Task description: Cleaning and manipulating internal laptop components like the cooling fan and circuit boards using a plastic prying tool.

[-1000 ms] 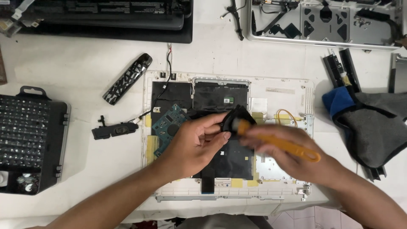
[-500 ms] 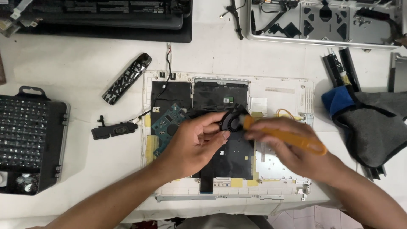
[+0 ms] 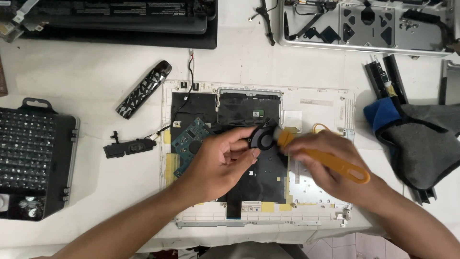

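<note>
Our left hand [image 3: 218,160] pinches a small black fan [image 3: 262,137] between thumb and fingertips, lifted just above the open white laptop shell [image 3: 326,98]. Our right hand [image 3: 330,160] is closed around the orange handle of a brush [image 3: 326,160], its pale head touching the fan's right edge. The fan sits over the middle of the shell, above the black sheet [image 3: 261,177], with the blue circuit board [image 3: 189,141] just to its left. The shell's near edge lies close to the table edge; our forearms cross it from below. Left of the shell: a speaker [image 3: 127,147] trailing a wire into the shell, and a patterned black bar [image 3: 143,89] lying at a slant, both apart from the shell's rim. A bit case [image 3: 33,158] fills the far left edge, well apart from our hands. Bare white table [image 3: 96,62] shows between case, bar and shell. To the right, a grey cloth [image 3: 424,144] with a blue patch lies just beside the shell's right edge, over black strips [image 3: 383,72]. Along the far edge sit a black laptop [image 3: 120,21] and a silver laptop base [image 3: 369,24], with a loose black cable [image 3: 266,19] between them.
</note>
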